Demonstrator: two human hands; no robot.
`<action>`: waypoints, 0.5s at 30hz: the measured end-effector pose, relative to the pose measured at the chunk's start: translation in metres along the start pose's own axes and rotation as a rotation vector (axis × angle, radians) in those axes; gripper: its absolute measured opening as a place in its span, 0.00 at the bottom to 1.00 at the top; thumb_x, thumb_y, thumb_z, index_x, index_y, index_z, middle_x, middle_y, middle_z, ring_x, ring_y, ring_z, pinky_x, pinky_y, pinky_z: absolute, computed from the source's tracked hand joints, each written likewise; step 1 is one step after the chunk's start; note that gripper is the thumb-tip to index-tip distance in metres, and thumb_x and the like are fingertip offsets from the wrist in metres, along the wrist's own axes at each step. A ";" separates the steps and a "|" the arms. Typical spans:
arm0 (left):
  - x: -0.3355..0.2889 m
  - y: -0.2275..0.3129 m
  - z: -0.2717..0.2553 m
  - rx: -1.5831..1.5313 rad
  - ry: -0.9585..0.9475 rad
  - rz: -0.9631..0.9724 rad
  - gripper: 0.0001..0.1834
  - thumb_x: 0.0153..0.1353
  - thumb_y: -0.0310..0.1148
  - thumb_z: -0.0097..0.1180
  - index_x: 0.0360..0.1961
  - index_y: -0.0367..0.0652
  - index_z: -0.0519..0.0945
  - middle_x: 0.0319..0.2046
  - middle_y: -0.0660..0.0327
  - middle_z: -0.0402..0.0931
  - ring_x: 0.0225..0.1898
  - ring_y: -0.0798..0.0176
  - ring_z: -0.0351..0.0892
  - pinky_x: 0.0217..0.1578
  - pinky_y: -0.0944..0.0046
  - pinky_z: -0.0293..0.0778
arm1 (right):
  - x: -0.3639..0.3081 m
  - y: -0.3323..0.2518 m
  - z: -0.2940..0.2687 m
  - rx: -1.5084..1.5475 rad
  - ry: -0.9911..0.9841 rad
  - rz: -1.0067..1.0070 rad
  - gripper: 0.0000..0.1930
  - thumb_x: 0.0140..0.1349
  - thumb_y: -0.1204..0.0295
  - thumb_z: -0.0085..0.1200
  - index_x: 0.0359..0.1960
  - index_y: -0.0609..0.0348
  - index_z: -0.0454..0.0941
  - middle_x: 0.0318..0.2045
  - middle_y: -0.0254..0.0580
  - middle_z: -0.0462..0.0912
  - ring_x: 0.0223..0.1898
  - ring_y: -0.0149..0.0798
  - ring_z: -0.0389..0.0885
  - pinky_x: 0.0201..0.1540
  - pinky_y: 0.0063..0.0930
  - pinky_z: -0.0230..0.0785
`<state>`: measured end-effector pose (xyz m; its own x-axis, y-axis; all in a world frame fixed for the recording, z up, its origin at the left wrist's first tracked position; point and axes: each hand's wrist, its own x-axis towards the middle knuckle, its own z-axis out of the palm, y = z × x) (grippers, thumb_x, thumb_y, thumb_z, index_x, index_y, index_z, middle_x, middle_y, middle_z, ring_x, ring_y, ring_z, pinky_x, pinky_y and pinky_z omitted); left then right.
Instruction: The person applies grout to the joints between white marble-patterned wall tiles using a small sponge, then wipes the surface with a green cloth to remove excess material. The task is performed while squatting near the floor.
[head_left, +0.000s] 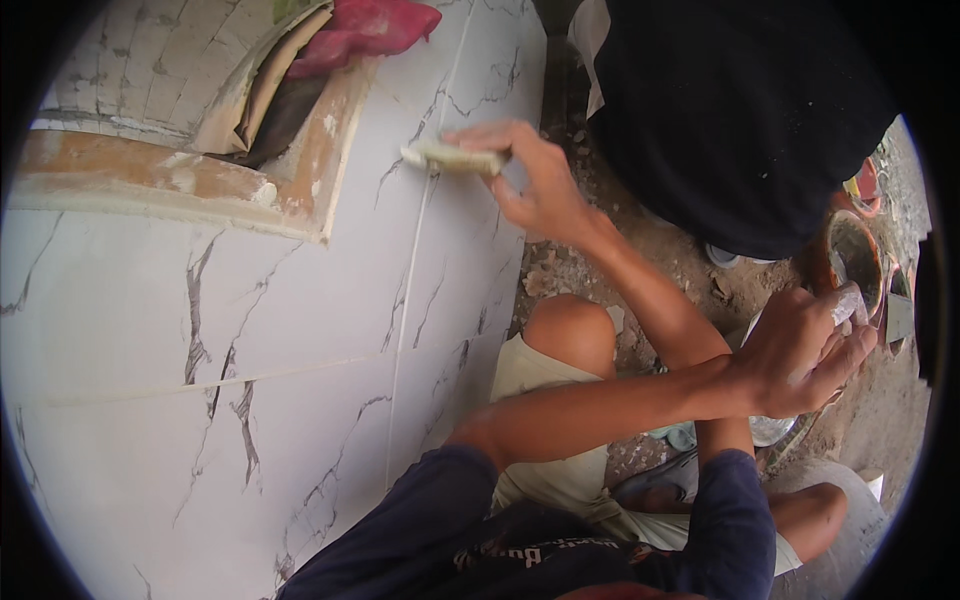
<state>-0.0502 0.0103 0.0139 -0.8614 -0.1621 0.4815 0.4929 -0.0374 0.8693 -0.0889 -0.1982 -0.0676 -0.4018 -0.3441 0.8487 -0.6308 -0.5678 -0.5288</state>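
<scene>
My forearms are crossed. My right hand [540,180] reaches up to the left and presses a pale yellowish sponge [455,157] against the white tiled wall [300,300], over a grout line. The hand and sponge are slightly blurred. Off to the right, my left hand [810,355] is closed, with its fingers curled round a whitish, dusty piece [848,303] that I cannot make out. The tiles carry dark grey veins, and pale joints run between them.
A wood-framed opening [150,170] in the wall holds torn cardboard [270,75] and a red cloth [365,35]. A person in black clothing [740,120] is close at the upper right. Buckets [853,255] stand on the dirt floor [560,270], which has rubble on it.
</scene>
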 end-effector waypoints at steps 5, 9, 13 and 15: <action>-0.004 0.011 0.011 -0.047 0.052 0.055 0.13 0.69 0.35 0.61 0.35 0.34 0.77 0.15 0.52 0.76 0.18 0.46 0.81 0.22 0.50 0.73 | 0.056 0.039 -0.011 -0.004 0.027 -0.093 0.19 0.58 0.84 0.55 0.51 0.56 0.79 0.53 0.41 0.88 0.59 0.48 0.83 0.70 0.43 0.66; -0.008 0.018 -0.001 -0.018 0.092 0.082 0.14 0.69 0.36 0.61 0.35 0.34 0.78 0.16 0.53 0.77 0.18 0.46 0.82 0.22 0.50 0.73 | 0.023 0.033 -0.003 -0.140 -0.198 -0.135 0.18 0.55 0.85 0.54 0.48 0.55 0.77 0.52 0.39 0.88 0.61 0.48 0.82 0.75 0.47 0.60; -0.008 0.006 0.008 0.017 0.059 0.108 0.14 0.69 0.37 0.62 0.37 0.34 0.79 0.13 0.57 0.73 0.14 0.55 0.77 0.18 0.55 0.69 | -0.066 0.048 -0.028 -0.120 -0.390 0.043 0.19 0.48 0.91 0.52 0.40 0.55 0.76 0.50 0.37 0.88 0.63 0.48 0.80 0.78 0.56 0.54; -0.010 0.005 0.010 0.038 0.042 0.107 0.15 0.69 0.38 0.63 0.37 0.34 0.80 0.11 0.59 0.71 0.11 0.59 0.74 0.16 0.58 0.66 | -0.117 0.047 -0.025 -0.112 -0.504 0.147 0.21 0.49 0.91 0.53 0.42 0.54 0.78 0.51 0.38 0.88 0.64 0.48 0.80 0.78 0.59 0.54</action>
<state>-0.0402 0.0216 0.0146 -0.7979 -0.2046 0.5669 0.5757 0.0198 0.8174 -0.0880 -0.1662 -0.1915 -0.1401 -0.7459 0.6512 -0.6703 -0.4126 -0.6168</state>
